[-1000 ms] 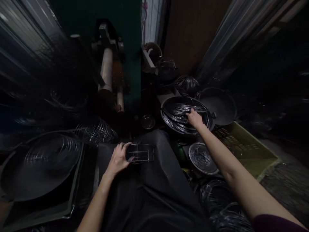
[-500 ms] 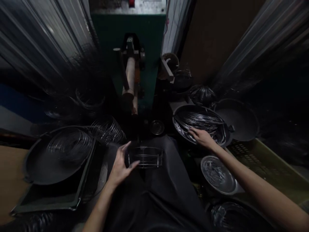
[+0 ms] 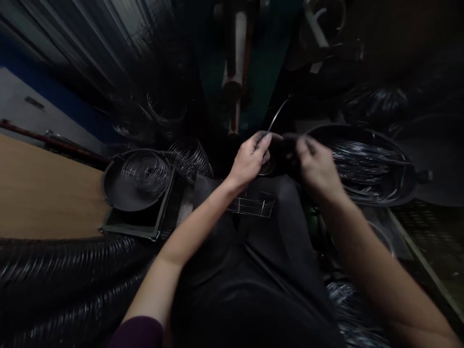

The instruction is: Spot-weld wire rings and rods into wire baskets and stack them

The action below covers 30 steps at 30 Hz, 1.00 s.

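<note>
My left hand (image 3: 250, 159) is raised over my lap, closed in a pinch on a thin metal wire (image 3: 278, 114) that sticks up to the right. Close beside it, my right hand (image 3: 318, 166) has its fingers curled together; motion blurs them, and what they hold cannot be made out. Below my left hand, a small rectangular wire frame (image 3: 253, 207) lies on the dark apron (image 3: 246, 270), partly covered by my left forearm. To the right of my right hand is a dark pan (image 3: 406, 186) filled with bent wire pieces (image 3: 366, 157).
At the left, a dark pan (image 3: 114, 188) with wire rings (image 3: 147, 171) rests on a green-edged crate (image 3: 157, 224). More wire coils (image 3: 190, 157) stand beside it. Ahead is a green machine (image 3: 210, 63) with a projecting bar (image 3: 237, 53). Metal pieces (image 3: 351, 304) lie low at the right.
My right hand has come away from the pan of wires toward the middle. My left hand has left the wire frame, moved up and right, and now pinches a wire. The view has shifted.
</note>
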Available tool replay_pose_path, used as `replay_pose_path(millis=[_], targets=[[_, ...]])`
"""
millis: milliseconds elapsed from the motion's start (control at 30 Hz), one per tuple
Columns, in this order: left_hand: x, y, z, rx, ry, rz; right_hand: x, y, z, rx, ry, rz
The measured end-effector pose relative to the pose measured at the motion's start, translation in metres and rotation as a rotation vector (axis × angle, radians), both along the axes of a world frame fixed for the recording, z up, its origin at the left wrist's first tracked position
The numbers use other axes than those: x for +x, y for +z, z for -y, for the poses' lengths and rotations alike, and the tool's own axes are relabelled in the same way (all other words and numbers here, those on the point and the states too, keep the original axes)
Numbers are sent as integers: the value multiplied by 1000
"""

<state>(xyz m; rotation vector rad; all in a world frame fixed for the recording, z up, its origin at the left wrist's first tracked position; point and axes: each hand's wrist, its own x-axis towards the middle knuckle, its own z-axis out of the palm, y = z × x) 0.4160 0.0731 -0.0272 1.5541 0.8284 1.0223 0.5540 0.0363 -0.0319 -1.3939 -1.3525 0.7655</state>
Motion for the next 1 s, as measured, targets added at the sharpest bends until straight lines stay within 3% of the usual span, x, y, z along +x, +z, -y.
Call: replay_pose_path(millis=[133,267,333,400,533,600,667,767,1000], targets=[[12,-6,-38,-159,-1,83,-22,-48,25,-91,211,184],[11,-15,-55,-269,-56,43,-38,-66,23,-248,269,24],[-12,-24,-44,-244,-101,-5,-39,-65,16,-303,257,-158],[-47,-39,-21,-119,-128,-116,-35,-62,9,-349,253,-309],[-111,-89,31,133,-136,-531,-29,-63,-4,-456,298,-386],[-122,-113,46,171,-96,-645,-30,-66,-11,-478,271,-378],[-119,-126,49,210,-51,-636,-33,-66,-19,-487,219,-373],[-108,-122,35,317,-20,-546,-36,-58,-32,-504,196,-397],[-102,-79,-19,485,-5,-511,-40,-12,-73,-588,207,-558]])
